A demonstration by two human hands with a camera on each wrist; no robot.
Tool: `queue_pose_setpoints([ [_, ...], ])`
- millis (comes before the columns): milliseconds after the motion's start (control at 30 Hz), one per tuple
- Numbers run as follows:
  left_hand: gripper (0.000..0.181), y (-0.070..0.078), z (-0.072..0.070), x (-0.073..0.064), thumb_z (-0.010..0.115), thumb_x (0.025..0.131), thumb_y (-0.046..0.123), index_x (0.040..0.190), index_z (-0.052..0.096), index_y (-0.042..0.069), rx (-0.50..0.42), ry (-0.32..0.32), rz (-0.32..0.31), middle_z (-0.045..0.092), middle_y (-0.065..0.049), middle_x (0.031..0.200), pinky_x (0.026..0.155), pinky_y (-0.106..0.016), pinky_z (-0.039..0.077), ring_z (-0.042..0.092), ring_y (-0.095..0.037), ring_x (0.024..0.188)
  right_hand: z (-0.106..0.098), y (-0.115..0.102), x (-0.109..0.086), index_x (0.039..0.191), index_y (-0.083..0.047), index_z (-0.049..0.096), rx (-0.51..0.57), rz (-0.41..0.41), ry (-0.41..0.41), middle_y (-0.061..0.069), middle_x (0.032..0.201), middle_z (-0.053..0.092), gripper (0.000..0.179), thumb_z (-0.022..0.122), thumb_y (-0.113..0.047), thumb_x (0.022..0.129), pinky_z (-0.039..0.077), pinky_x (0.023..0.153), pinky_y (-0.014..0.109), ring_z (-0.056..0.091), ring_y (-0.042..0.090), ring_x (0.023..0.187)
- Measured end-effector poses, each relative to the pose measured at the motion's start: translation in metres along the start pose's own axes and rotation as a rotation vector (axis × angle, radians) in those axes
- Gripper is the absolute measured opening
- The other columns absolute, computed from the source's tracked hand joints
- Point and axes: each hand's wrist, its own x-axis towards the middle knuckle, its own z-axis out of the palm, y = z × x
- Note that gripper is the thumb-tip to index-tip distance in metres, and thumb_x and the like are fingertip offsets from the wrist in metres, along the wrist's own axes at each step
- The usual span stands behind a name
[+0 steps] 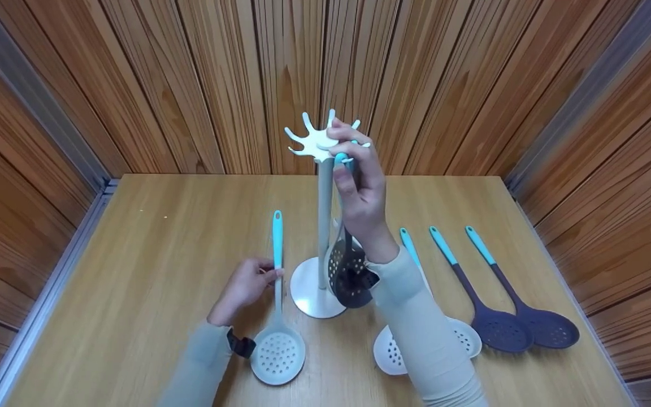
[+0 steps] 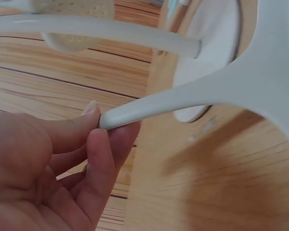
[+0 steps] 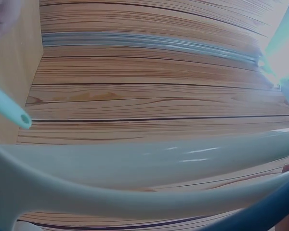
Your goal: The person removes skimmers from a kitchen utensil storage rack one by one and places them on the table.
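A white utensil stand (image 1: 324, 226) with several curved hooks on top stands on the wooden table. My right hand (image 1: 362, 186) is at its top, fingers over the hooks, pinching the teal handle end of a dark slotted skimmer (image 1: 354, 282) that hangs beside the pole. A pale skimmer (image 2: 82, 24) also hangs there, mostly hidden in the head view. Left of the stand base, my left hand (image 1: 249, 285) pinches the neck of a white skimmer (image 1: 278, 356) with a teal handle. Its handle points away from me. Part of the right hand's grip is hidden.
On the right of the table (image 1: 190, 237) lie two dark skimmers, one (image 1: 500, 330) overlapping the other (image 1: 557, 330). Nearer the middle, white skimmer heads (image 1: 390, 353) lie partly under my right forearm. Wood-panelled walls (image 1: 218, 85) enclose the back and sides.
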Motion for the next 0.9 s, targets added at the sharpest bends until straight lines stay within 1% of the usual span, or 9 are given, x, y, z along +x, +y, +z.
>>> queue_pose_setpoints([
  [167,0.022,-0.003,0.005,0.004,0.065,0.098,0.020,0.114,0.071,0.007,0.003,0.024,-0.029,0.064,-0.010,0.091,0.065,-0.034,0.051,0.064,-0.030,0.082,0.000,0.000,0.001,0.114,-0.008,0.059,0.002,-0.002,-0.005,0.003,0.130,0.057,0.028,0.051,-0.033,0.104,0.031,0.111,0.060,0.043,0.041,0.134],
  [300,0.024,-0.004,0.007,0.008,0.068,0.096,0.020,0.116,0.068,0.008,0.007,0.032,-0.092,0.063,-0.010,0.091,0.065,-0.038,0.055,0.064,-0.032,0.080,0.000,0.000,0.000,0.114,-0.008,0.059,0.009,-0.005,-0.003,0.004,0.129,0.057,0.027,0.051,-0.032,0.104,0.031,0.111,0.061,0.043,0.041,0.134],
  [367,0.025,-0.005,0.009,0.010,0.068,0.096,0.021,0.117,0.067,0.008,0.002,0.023,-0.125,0.064,-0.010,0.091,0.066,-0.038,0.055,0.064,-0.031,0.079,0.000,0.000,0.000,0.114,-0.008,0.059,0.016,-0.006,-0.003,0.003,0.129,0.057,0.027,0.052,-0.032,0.104,0.031,0.111,0.061,0.043,0.040,0.134],
  [433,0.025,-0.007,0.011,0.012,0.069,0.096,0.021,0.117,0.067,0.009,0.001,0.011,-0.143,0.064,-0.009,0.090,0.066,-0.037,0.055,0.064,-0.030,0.078,0.000,0.000,0.000,0.114,-0.009,0.059,0.018,-0.007,-0.004,0.003,0.130,0.057,0.027,0.052,-0.032,0.104,0.030,0.111,0.061,0.043,0.039,0.135],
  [567,0.024,-0.011,0.015,0.013,0.069,0.095,0.020,0.116,0.068,0.009,0.003,-0.009,-0.155,0.065,-0.009,0.090,0.065,-0.034,0.053,0.064,-0.028,0.077,0.001,0.000,0.000,0.114,-0.008,0.058,0.022,-0.011,-0.010,0.003,0.130,0.057,0.028,0.051,-0.033,0.104,0.029,0.112,0.061,0.042,0.040,0.135],
  [733,0.022,-0.015,0.019,0.012,0.072,0.093,0.020,0.112,0.069,0.011,0.007,-0.005,-0.181,0.065,-0.008,0.088,0.064,-0.032,0.052,0.063,-0.027,0.076,0.001,0.000,0.000,0.115,-0.008,0.058,0.019,-0.006,-0.014,0.003,0.131,0.057,0.028,0.051,-0.033,0.104,0.029,0.112,0.060,0.042,0.040,0.136],
  [900,0.022,-0.018,0.021,0.011,0.074,0.091,0.021,0.110,0.069,0.010,0.041,-0.016,-0.187,0.065,-0.007,0.086,0.066,-0.031,0.052,0.063,-0.024,0.076,0.000,-0.001,-0.002,0.115,-0.009,0.058,0.016,0.004,-0.007,0.003,0.131,0.057,0.028,0.051,-0.034,0.104,0.029,0.112,0.060,0.042,0.040,0.136],
])
